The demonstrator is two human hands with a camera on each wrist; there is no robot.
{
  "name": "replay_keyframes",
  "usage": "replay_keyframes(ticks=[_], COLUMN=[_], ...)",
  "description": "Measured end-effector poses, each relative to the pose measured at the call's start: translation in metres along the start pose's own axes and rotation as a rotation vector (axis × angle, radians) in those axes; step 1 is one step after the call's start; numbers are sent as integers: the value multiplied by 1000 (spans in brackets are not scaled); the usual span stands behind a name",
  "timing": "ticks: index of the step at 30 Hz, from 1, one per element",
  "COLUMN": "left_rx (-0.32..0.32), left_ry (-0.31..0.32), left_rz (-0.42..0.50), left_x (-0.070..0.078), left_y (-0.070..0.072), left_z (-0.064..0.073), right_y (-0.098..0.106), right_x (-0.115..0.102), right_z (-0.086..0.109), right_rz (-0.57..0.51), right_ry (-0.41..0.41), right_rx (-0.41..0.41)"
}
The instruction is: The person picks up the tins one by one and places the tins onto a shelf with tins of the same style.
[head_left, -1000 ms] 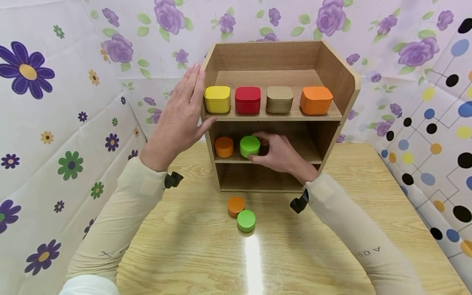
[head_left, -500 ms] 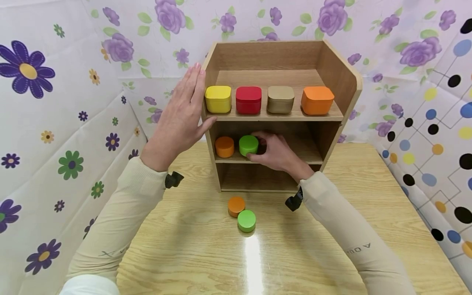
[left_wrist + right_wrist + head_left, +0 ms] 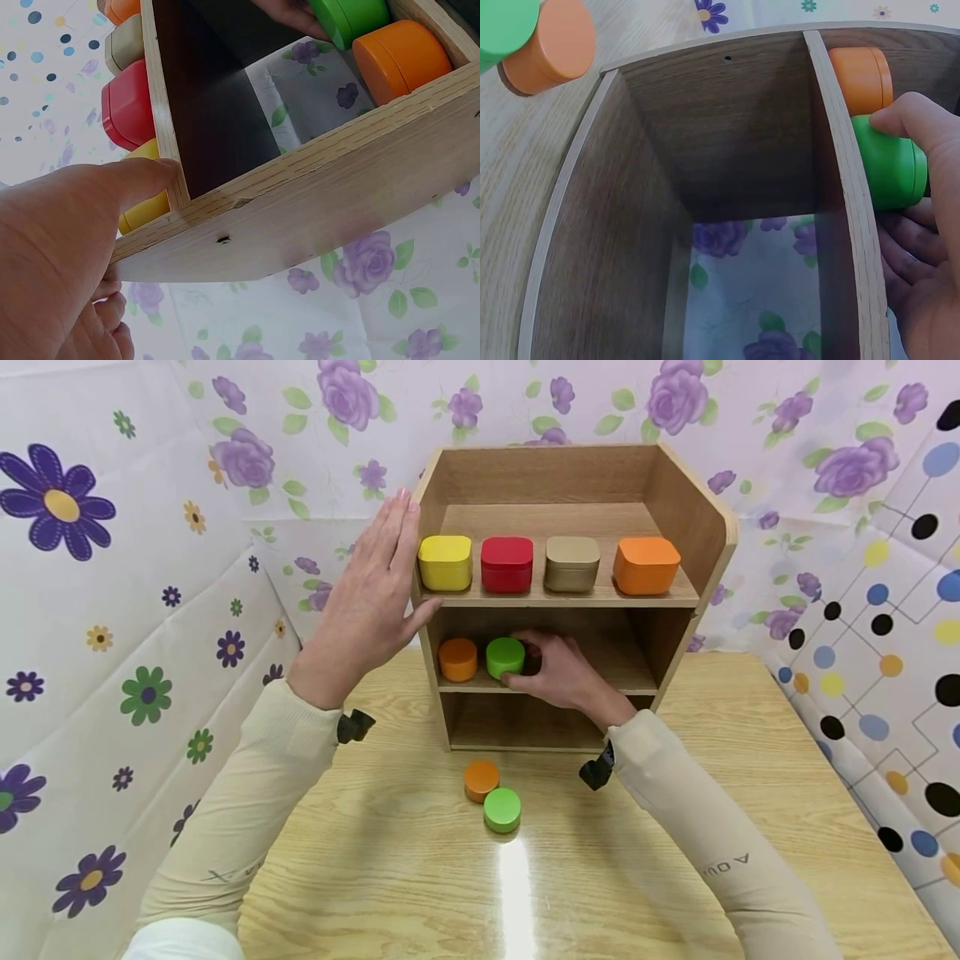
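Note:
My right hand (image 3: 558, 670) holds a green round box (image 3: 506, 658) between thumb and fingers on the middle shelf. In the right wrist view, the thumb lies on the near side of this green box (image 3: 890, 169) and the fingers are behind it. An orange round box (image 3: 457, 660) stands just left of it. My left hand (image 3: 367, 589) lies with straight fingers along the outer left side of the wooden shelf unit (image 3: 570, 747). Its thumb rests on the front edge, beside a yellow box (image 3: 146, 210) in the left wrist view.
On the top shelf stand the yellow, a red (image 3: 507, 565), a khaki (image 3: 572, 564) and an orange squarish box (image 3: 647, 566). Another orange round box (image 3: 481, 781) and green round box (image 3: 502, 810) are on the table (image 3: 360, 877) before the unit. Patterned cloth walls (image 3: 840, 568) surround it.
My right hand and the green round box have shifted slightly left toward the orange round box, then stayed nearly still. The left hand has kept its place on the shelf unit.

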State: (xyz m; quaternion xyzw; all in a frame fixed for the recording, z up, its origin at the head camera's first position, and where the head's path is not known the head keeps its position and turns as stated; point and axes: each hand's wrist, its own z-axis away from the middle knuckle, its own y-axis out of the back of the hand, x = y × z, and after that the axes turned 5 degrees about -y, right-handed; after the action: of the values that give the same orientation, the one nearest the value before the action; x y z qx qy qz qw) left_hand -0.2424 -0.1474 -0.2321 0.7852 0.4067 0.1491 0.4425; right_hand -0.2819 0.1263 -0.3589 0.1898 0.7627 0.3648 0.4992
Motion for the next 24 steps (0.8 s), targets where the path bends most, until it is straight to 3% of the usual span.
replay_keyframes(ticks=[12,24], left_rx=[-17,-32], left_ry=[6,14], left_rz=[-10,-5], left_x=[0,0], left_y=[0,1], left_z=[-1,-2], right_y=[8,30], right_x=[-2,-6], right_z=[6,35], right_rz=[38,124], right_ry=[3,69], right_rx=[-4,20])
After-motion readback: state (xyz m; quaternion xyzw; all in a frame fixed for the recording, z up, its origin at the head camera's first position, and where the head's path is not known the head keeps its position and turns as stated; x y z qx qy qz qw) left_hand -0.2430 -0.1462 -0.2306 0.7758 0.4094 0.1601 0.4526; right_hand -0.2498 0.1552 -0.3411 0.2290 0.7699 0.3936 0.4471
